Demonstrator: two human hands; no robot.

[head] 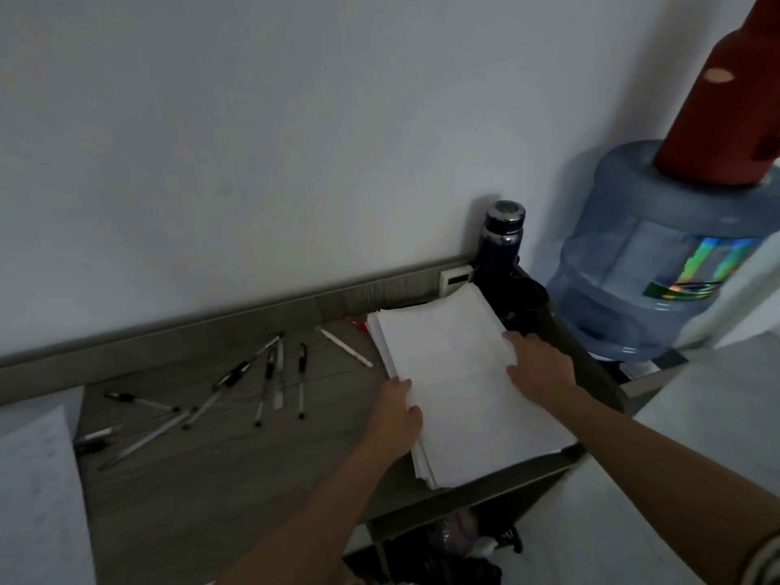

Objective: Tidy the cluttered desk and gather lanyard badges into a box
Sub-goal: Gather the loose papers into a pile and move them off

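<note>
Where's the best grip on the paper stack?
By its two long edges, one hand from each side, fingers under the bottom sheet. The stack lies flat and loose, its sheets fanned at the left edge, so a one-sided pinch would likely spill it. The left hand and right hand sit at those edges.

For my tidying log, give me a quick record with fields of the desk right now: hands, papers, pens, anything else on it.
paper stack: white, at the right end of the desk
left hand: holds the stack's left edge
right hand: rests on the stack's right edge
pens: scattered loose, left of the stack
flask: dark, upright in the back corner
lanyard badges: none in view
</note>
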